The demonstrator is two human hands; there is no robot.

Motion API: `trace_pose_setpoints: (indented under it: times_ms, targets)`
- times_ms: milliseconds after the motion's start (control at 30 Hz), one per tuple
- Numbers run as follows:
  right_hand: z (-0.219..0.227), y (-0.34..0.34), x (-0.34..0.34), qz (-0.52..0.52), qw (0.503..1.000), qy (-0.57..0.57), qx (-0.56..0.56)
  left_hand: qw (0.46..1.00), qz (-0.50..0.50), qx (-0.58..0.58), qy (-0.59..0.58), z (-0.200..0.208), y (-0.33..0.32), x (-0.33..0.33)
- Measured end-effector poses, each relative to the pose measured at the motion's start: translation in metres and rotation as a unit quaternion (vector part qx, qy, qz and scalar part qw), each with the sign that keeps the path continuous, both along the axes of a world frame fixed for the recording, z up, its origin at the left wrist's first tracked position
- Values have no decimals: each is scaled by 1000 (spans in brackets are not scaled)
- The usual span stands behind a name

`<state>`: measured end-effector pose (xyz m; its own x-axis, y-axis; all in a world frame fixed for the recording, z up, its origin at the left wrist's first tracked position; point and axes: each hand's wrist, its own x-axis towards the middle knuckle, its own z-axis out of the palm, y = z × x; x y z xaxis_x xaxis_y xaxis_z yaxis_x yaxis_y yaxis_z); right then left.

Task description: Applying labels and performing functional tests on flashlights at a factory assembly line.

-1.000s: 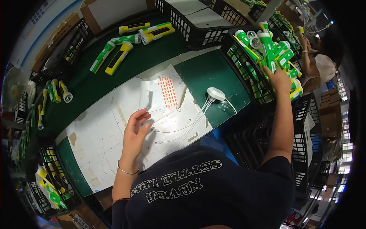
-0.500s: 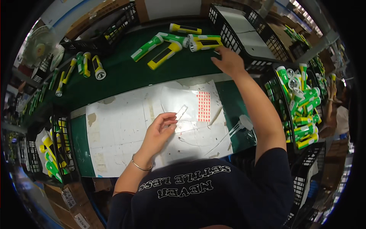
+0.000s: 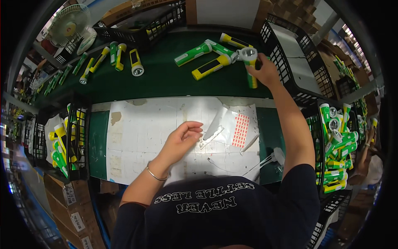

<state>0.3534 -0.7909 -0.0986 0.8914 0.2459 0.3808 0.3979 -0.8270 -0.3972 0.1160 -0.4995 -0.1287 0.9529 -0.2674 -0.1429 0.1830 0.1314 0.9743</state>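
Note:
My right hand (image 3: pixel 267 73), at the far right of the bench, has its thumb and fingers round a green and yellow flashlight (image 3: pixel 252 79), whose round lens end points up toward me. Beside it on the green bench top lie several other flashlights, among them a yellow one (image 3: pixel 211 67) and a green one (image 3: pixel 193 54). My left hand (image 3: pixel 181 140) hovers over the white work board (image 3: pixel 141 141), fingers loosely bent and apart, with nothing visible in them. Just right of its fingertips is a sheet of small red stickers (image 3: pixel 241 130), its left part curled up, and a pale strip (image 3: pixel 211 137).
Black crates of flashlights stand at the left (image 3: pixel 85 145) and right (image 3: pixel 319 145). A black crate with a white liner (image 3: pixel 296 62) is at the back right. More flashlights (image 3: pixel 136 62) lie at the back left. A white cable (image 3: pixel 265 162) crosses the board's right edge.
My right hand has taken hold of a flashlight and turned it from lying crosswise to lens end up. The sticker sheet's left part has curled up beside my left hand. The view has shifted.

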Motion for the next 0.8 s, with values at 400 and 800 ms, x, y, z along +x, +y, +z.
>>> trace_pose_setpoints:
  times_ms: [400, 800]
  targets:
    - [-5, 58, -199, 96, 818, 321, 467, 883, -135, -404, 198, -1, -58, 17]
    - [-38, 35, -268, 45, 767, 432, 472, 936, -8, -262, 233, -21, -57, -16]
